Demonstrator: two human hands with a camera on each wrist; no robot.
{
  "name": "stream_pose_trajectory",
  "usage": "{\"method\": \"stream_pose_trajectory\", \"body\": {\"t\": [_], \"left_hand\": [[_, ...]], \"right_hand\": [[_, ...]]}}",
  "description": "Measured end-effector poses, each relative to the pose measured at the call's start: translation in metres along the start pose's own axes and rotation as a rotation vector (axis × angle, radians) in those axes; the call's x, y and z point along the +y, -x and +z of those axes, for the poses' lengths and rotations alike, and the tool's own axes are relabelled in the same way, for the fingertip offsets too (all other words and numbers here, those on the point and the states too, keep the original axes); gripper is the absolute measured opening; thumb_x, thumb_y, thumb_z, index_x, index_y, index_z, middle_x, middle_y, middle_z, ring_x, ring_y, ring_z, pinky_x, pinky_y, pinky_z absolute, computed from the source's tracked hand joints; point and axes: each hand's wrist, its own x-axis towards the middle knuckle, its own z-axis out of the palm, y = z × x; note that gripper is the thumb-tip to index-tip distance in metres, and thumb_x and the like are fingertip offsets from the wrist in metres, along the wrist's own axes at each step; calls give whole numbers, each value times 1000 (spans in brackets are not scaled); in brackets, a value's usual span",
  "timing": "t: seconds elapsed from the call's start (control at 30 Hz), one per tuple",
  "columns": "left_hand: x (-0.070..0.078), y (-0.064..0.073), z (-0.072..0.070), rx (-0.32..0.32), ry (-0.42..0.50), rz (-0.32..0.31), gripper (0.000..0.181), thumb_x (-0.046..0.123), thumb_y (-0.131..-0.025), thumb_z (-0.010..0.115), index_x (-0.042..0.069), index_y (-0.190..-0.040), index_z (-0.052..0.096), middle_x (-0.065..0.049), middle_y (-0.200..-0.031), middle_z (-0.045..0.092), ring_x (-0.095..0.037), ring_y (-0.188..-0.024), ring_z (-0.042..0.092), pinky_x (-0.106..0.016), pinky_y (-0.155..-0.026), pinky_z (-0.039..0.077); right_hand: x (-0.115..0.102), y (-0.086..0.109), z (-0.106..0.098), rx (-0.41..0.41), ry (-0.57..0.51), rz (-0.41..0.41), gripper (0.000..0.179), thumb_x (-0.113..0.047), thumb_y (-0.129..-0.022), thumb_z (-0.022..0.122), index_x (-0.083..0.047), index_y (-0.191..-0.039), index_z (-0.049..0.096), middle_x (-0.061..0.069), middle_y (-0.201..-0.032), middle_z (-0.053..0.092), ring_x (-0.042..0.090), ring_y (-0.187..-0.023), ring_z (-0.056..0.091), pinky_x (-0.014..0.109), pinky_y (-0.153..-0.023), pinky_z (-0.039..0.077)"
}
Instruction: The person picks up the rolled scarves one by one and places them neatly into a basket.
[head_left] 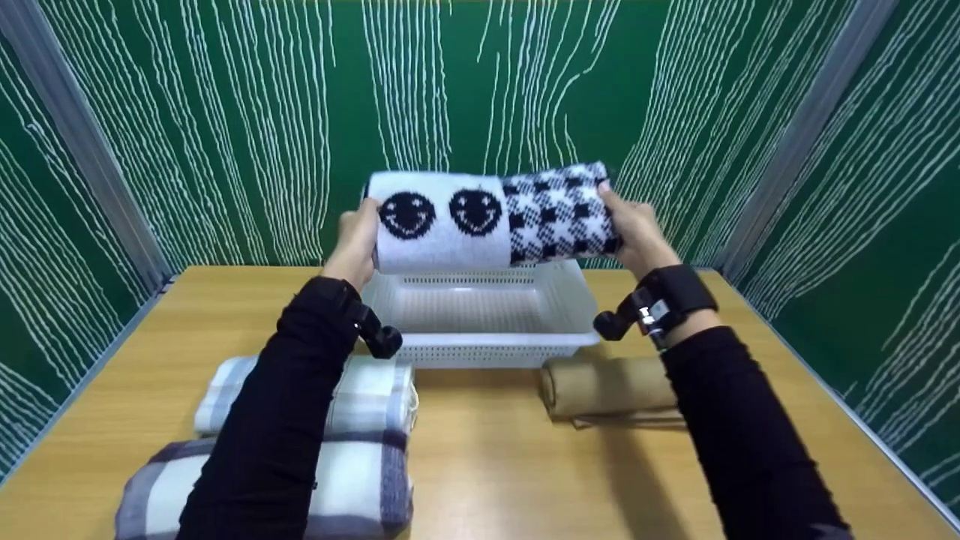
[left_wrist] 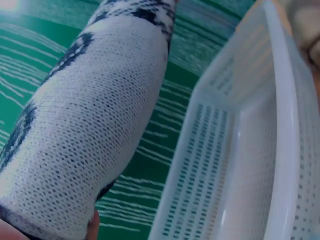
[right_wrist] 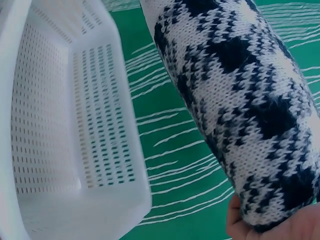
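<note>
A rolled knitted scarf (head_left: 442, 247) is held up level above the back of a white plastic basket (head_left: 487, 351). Its left part is white with two black smiley faces; the right part is black-and-white houndstooth. My left hand (head_left: 355, 238) grips the white end, thumb in front. At the houndstooth end, my right hand (head_left: 636, 229) grips with the thumb over the front. The left wrist view shows the white knit (left_wrist: 100, 110) close up, and the right wrist view the houndstooth knit (right_wrist: 240, 95). Inside the basket, the bare perforated floor shows.
Two rolled plaid cloths, one white and pale blue (head_left: 367, 394), one white and grey-purple (head_left: 352, 480), lie at the left, partly behind my left sleeve. A rolled tan cloth (head_left: 607, 386) lies at the right. Green walls (head_left: 480, 90) with white lines enclose the wooden table (head_left: 480, 465).
</note>
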Motion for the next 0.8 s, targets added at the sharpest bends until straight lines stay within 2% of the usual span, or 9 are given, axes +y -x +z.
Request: {"method": "stream_pose_trajectory", "body": {"t": [0.1, 0.17, 0.27, 0.33, 0.4, 0.5, 0.57, 0.7, 0.8], "left_hand": [[-9, -14, -5, -21, -26, 9, 17, 23, -98, 40, 10, -93, 49, -2, -88, 53, -13, -75, 50, -24, -68, 42], [-13, -21, -10, -37, -45, 9, 15, 23, -98, 39, 13, -87, 43, 0, -85, 47, -12, -74, 46, -22, -66, 40], [-21, -32, -17, -34, -76, 8, 19, 23, -100, 40, 12, -85, 37, -1, -87, 40, -13, -78, 42, -24, -69, 38], [-27, -38, -21, -22, -107, 3, 18, 24, -101, 40, 9, -92, 39, -3, -95, 39, -15, -87, 42, -25, -76, 38], [-33, -45, -21, -10, -146, 4, 22, 24, -101, 40, 3, -107, 45, -6, -108, 42, -18, -100, 42, -26, -87, 38], [-40, -55, -19, -16, -193, -7, 41, 23, -102, 38, -2, -134, 36, -11, -129, 37, -21, -116, 36, -29, -100, 33], [-44, -61, -17, -29, -212, -19, 48, 22, -101, 38, -3, -141, 29, -12, -135, 34, -22, -121, 34, -30, -103, 31], [-49, -72, -14, -56, -222, -28, 45, 19, -100, 36, -3, -139, 34, -10, -125, 39, -19, -108, 40, -27, -92, 38], [-52, -80, -13, -78, -198, -33, 29, 15, -98, 36, -1, -121, 45, -7, -108, 45, -16, -90, 46, -24, -77, 43]], "right_hand": [[13, -11, 4, 7, -7, 29, 58, -48, -91, 57, -5, -130, 49, 10, -115, 54, 22, -99, 58, 32, -83, 52], [21, -17, 8, -10, -25, 48, 58, -47, -92, 56, -5, -131, 48, 10, -116, 54, 23, -99, 58, 32, -85, 51], [34, -24, 13, -62, -58, 88, 59, -44, -95, 53, -4, -137, 42, 16, -128, 50, 27, -111, 55, 35, -93, 47], [43, -29, 15, -92, -56, 103, 67, -43, -96, 50, -2, -146, 32, 17, -139, 43, 29, -123, 47, 36, -100, 42], [48, -36, 17, -116, -50, 116, 67, -43, -97, 48, -3, -147, 29, 17, -146, 37, 29, -129, 41, 36, -103, 38], [53, -46, 17, -124, -5, 118, 67, -42, -96, 51, -6, -148, 29, 12, -146, 35, 25, -128, 41, 34, -103, 37], [55, -51, 16, -131, 37, 126, 65, -39, -94, 54, -8, -146, 30, 11, -141, 38, 24, -122, 44, 33, -101, 39], [56, -62, 16, -170, 111, 125, 60, -25, -90, 57, -7, -142, 31, 8, -131, 41, 21, -110, 49, 32, -96, 43], [56, -68, 17, -190, 154, 111, 65, -17, -89, 56, -3, -145, 25, 10, -136, 36, 22, -116, 45, 32, -100, 40]]}}
